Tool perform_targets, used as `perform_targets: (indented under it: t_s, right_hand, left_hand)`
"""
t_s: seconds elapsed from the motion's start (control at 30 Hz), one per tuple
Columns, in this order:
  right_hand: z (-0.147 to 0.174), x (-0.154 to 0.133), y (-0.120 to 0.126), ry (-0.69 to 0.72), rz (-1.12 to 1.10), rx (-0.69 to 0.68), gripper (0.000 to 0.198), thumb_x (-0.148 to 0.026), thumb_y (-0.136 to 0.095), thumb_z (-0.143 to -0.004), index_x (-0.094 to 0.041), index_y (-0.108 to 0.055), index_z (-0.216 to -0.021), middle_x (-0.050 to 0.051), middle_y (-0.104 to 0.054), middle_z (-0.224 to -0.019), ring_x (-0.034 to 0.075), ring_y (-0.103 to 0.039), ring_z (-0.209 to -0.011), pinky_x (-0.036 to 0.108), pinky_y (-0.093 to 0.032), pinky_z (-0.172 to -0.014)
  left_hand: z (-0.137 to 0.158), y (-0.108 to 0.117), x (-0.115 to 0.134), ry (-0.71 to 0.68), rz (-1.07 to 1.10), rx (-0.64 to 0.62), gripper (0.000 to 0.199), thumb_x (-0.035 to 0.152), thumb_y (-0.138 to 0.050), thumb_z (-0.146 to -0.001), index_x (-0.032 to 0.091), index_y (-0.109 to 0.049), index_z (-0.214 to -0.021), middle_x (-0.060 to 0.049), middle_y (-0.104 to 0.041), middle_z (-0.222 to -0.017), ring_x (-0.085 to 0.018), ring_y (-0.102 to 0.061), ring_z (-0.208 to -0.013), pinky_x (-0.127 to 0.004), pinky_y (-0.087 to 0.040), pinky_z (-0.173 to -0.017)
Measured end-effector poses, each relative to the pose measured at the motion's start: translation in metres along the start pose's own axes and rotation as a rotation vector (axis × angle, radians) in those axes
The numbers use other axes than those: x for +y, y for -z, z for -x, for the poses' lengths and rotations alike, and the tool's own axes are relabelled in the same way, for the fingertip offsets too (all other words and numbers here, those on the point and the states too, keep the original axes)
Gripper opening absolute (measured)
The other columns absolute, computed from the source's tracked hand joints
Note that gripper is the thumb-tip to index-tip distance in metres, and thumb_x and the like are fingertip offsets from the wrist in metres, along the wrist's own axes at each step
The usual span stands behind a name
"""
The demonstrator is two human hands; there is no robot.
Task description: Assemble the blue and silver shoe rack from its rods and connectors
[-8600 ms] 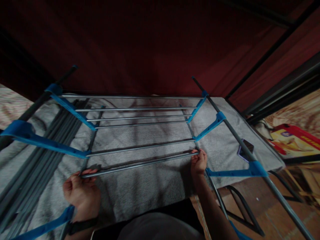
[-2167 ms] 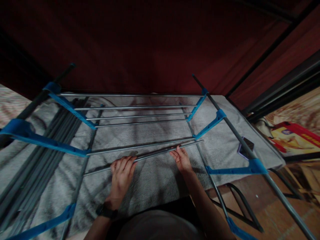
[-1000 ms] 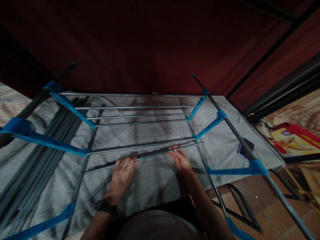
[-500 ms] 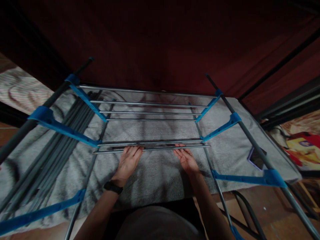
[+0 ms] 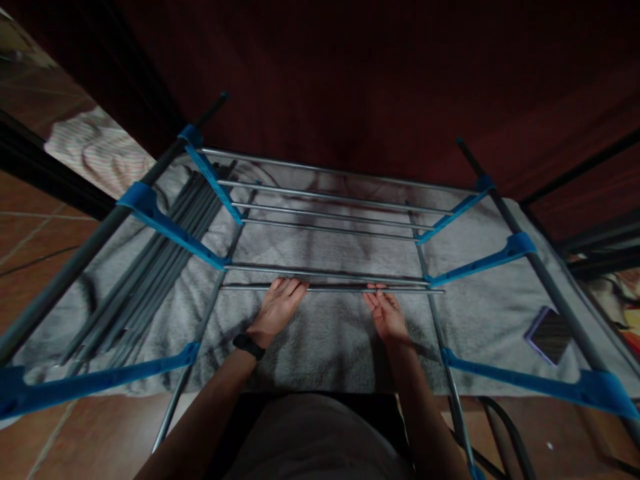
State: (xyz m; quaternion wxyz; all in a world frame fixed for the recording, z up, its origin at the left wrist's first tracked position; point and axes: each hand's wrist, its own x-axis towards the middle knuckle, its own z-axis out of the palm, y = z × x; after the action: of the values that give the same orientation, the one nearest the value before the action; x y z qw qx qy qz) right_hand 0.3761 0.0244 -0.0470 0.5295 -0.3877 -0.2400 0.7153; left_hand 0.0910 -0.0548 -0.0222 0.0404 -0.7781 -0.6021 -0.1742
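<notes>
A loose thin grey metal tube (image 5: 335, 289) runs crosswise in front of me, with both hands on it. My left hand (image 5: 281, 303), a dark band on its wrist, wraps its fingers over the tube left of the middle. My right hand (image 5: 387, 312) pinches the tube right of the middle. Just behind lies a parallel crossbar (image 5: 340, 275), fitted between two blue plastic brackets. Around my hands stands the rack frame, with a left blue bracket (image 5: 175, 230), a right blue bracket (image 5: 480, 263) and several crossbars (image 5: 330, 215) at the back.
A bundle of grey tubes (image 5: 155, 267) lies on the grey blanket (image 5: 320, 353) at the left. A phone-like flat object with a purple edge (image 5: 549, 335) rests at the right. Behind the rack hangs a dark red cloth (image 5: 340, 87). Tiled floor (image 5: 30, 233) shows at the left.
The view has shifted, so the rack appears further right. Both hands keep hold of the tube, which now lies slightly closer to the fitted crossbar on the right.
</notes>
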Motion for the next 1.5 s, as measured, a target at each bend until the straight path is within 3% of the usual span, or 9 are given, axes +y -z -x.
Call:
perform_targets:
  t_s: [0.17,0.5,1.03,1.5]
  right_hand:
    - [0.0003,-0.0015,-0.0022,-0.01,-0.032,-0.025,0.014,-0.028,-0.083,-0.077,-0.029,-0.074,-0.088,-0.002,-0.079,-0.097,0.016,-0.072,-0.101,0.038,-0.054,-0.102]
    - [0.001,-0.0029,0.0013,-0.02,-0.033,-0.052,0.021,-0.023,-0.081,-0.076,-0.029,-0.074,-0.095,0.0,-0.078,-0.106,0.018,-0.07,-0.112,0.047,-0.045,-0.114]
    - [-0.0014,-0.0012,-0.0019,0.016,-0.066,0.002,0.014,-0.027,-0.081,-0.078,-0.027,-0.072,-0.089,-0.003,-0.078,-0.094,0.014,-0.071,-0.099,0.044,-0.046,-0.112]
    - [0.0018,-0.0041,-0.0025,0.023,-0.034,-0.006,0.021,-0.021,-0.081,-0.076,-0.03,-0.073,-0.094,-0.002,-0.078,-0.104,0.016,-0.069,-0.111,0.043,-0.045,-0.114]
  left_hand:
    - [-0.0007,-0.0031,-0.0003,0.013,-0.024,-0.019,0.027,0.02,-0.043,-0.1,0.019,-0.063,-0.118,-0.008,-0.068,-0.104,-0.022,-0.06,-0.097,-0.039,-0.042,-0.094]
    - [0.0004,-0.0042,0.0057,0.076,-0.005,-0.028,0.032,0.021,-0.046,-0.099,0.018,-0.061,-0.127,-0.01,-0.068,-0.111,-0.025,-0.061,-0.106,-0.042,-0.043,-0.1]
    - [0.0009,0.0019,0.0077,0.069,0.032,-0.104,0.035,0.01,-0.044,-0.094,0.019,-0.063,-0.121,-0.01,-0.065,-0.112,-0.024,-0.059,-0.108,-0.041,-0.048,-0.1]
    - [0.0009,-0.0068,0.0051,0.071,0.038,-0.033,0.035,0.018,-0.044,-0.097,0.019,-0.061,-0.128,-0.01,-0.067,-0.112,-0.024,-0.061,-0.106,-0.041,-0.046,-0.1]
